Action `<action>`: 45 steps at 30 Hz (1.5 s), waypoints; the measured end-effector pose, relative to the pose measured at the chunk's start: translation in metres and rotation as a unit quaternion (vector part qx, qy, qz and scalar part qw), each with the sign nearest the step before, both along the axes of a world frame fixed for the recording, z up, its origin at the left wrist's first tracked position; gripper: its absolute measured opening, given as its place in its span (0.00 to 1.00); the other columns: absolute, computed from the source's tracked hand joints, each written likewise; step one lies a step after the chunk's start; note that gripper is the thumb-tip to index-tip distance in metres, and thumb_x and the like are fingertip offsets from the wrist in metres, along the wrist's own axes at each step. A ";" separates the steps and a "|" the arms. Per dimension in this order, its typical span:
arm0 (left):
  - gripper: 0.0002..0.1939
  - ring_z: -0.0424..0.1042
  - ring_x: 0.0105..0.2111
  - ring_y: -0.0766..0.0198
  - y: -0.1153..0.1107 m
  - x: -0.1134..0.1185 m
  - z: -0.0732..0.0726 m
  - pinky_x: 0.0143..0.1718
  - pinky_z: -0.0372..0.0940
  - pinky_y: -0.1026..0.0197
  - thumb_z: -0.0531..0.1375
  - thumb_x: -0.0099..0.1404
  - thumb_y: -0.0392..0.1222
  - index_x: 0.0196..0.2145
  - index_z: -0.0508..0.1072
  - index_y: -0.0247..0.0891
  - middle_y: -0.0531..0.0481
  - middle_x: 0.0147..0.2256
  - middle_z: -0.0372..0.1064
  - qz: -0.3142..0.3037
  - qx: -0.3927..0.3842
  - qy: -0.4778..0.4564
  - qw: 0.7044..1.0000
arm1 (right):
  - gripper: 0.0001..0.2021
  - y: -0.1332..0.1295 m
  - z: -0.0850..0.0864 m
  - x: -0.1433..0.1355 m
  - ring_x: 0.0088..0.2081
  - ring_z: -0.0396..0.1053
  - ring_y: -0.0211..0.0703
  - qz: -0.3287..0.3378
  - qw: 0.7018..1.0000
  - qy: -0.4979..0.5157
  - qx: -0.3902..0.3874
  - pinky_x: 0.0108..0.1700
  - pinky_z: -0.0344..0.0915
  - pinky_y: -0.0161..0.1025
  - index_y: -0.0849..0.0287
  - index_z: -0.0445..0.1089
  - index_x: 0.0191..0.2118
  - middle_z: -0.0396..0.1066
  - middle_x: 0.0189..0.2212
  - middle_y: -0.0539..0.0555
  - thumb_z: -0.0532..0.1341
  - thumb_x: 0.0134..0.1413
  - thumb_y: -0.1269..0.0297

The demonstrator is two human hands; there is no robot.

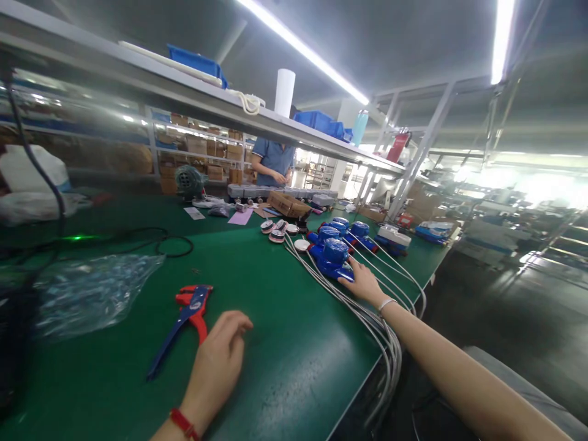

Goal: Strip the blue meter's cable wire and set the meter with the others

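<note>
My right hand is at the nearest blue water meter, with thumb and fingers around its near right side. This meter has a round top covered in clear film. Several more blue meters stand close behind it. Grey cables run from this group past my right wrist and over the table edge. My left hand hovers above the green table with loosely bent fingers and nothing visible in it. Just left of it lies a wire stripper with red and blue handles. White-faced round parts lie beyond the meters' left side.
A clear plastic bag of small parts and a black cable lie at left. An open cardboard box stands farther back. Above runs a long shelf with blue bins. Across the table is a person in a blue shirt.
</note>
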State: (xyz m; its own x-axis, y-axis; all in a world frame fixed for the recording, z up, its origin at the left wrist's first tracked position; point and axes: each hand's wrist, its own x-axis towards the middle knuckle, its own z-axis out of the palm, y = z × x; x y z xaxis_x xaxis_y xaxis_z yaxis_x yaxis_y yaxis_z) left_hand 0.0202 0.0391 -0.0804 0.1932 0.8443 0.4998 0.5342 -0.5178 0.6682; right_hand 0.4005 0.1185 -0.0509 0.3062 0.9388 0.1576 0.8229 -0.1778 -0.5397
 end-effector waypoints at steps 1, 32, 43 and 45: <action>0.10 0.68 0.37 0.61 0.000 0.000 0.000 0.39 0.64 0.58 0.47 0.64 0.34 0.35 0.67 0.40 0.47 0.39 0.66 0.000 0.004 0.003 1.000 | 0.42 0.003 0.003 -0.006 0.60 0.53 0.63 0.000 0.999 -0.039 0.024 0.60 0.50 0.55 0.62 0.51 0.63 0.57 0.58 0.66 0.67 0.46 0.55; 0.10 0.69 0.35 0.60 -0.008 -0.001 0.010 0.37 0.66 0.57 0.48 0.62 0.31 0.33 0.67 0.38 0.47 0.36 0.67 0.003 0.012 0.033 0.999 | 0.45 0.046 0.012 -0.055 0.62 0.44 0.74 -0.057 0.983 -0.157 0.081 0.58 0.42 0.68 0.57 0.41 0.65 0.41 0.63 0.72 0.68 0.46 0.62; 0.14 0.67 0.43 0.59 -0.015 0.007 0.015 0.44 0.65 0.57 0.48 0.63 0.27 0.41 0.67 0.39 0.45 0.42 0.65 -0.014 0.051 0.062 0.997 | 0.41 -0.042 -0.002 -0.213 0.66 0.35 0.58 0.381 0.910 -0.110 0.117 0.65 0.39 0.59 0.52 0.46 0.65 0.40 0.66 0.61 0.63 0.46 0.68; 0.14 0.66 0.45 0.57 -0.018 0.008 0.016 0.46 0.64 0.54 0.49 0.63 0.28 0.43 0.67 0.39 0.43 0.45 0.65 -0.013 0.086 0.090 0.992 | 0.37 -0.036 -0.001 -0.236 0.66 0.38 0.58 0.423 0.900 -0.049 0.096 0.64 0.42 0.59 0.54 0.50 0.63 0.41 0.65 0.62 0.61 0.46 0.73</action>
State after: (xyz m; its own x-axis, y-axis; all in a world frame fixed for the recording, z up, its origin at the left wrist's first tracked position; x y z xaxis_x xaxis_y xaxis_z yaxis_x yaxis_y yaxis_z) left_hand 0.0283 0.0209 -0.0644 0.3136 0.7427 0.5917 0.6221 -0.6315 0.4629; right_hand 0.1647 0.0823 -0.0522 -0.5283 0.7824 0.3298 0.6653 0.6228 -0.4117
